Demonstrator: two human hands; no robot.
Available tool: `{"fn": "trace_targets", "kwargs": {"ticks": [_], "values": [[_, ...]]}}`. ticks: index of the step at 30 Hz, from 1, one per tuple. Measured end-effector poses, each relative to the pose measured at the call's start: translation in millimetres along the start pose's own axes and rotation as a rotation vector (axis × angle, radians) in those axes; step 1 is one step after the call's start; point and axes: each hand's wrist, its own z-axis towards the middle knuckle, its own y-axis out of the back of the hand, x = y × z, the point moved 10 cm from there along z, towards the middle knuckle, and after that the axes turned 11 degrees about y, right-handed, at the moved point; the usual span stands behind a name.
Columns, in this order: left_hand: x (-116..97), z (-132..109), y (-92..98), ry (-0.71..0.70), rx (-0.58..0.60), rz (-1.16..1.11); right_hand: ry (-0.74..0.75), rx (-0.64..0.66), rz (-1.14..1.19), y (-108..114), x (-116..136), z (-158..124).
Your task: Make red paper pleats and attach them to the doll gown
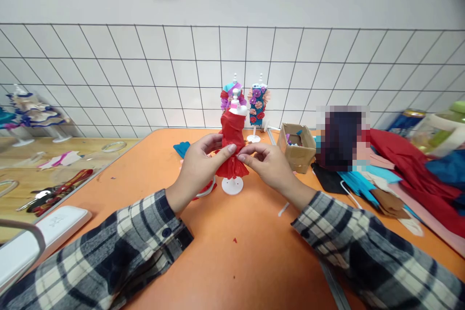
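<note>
A small white mannequin (238,108) stands upright on its round white base (232,185), wrapped in a red crepe-paper dress (232,128) with a flared, ruffled hem. My left hand (203,162) grips the dress from the left at the waist, thumb laid across its front. From the right, my right hand (267,162) pinches the red paper at the waist between thumb and fingertips. Behind stand two more dressed mannequins, one in purple, red and blue (227,92), the other in blue with paper flowers (257,104).
An open cardboard box (300,157) with scraps stands to the right. Beyond it lie crepe-paper sheets (410,174) and a can (407,121). At left are a white device (65,223), scissors (39,196) and more dressed mannequins (36,109). A white tiled wall (145,77) rises behind.
</note>
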Motion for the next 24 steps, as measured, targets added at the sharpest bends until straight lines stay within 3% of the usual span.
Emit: {"fn": "trace_targets", "kwargs": {"ticks": [8, 15, 24], "values": [[-9.4, -5.2, 3.8, -0.040, -0.104, 0.112, 0.000, 0.001, 0.114, -3.9, 8.4, 0.0], [-7.0, -4.1, 2.0, -0.030, -0.088, 0.093, -0.016, -0.005, -0.034, 2.4, 1.3, -1.0], [-5.6, -7.1, -0.3, -0.059, -0.090, 0.130, -0.017, -0.003, -0.029, 1.3, 1.4, -1.5]]}}
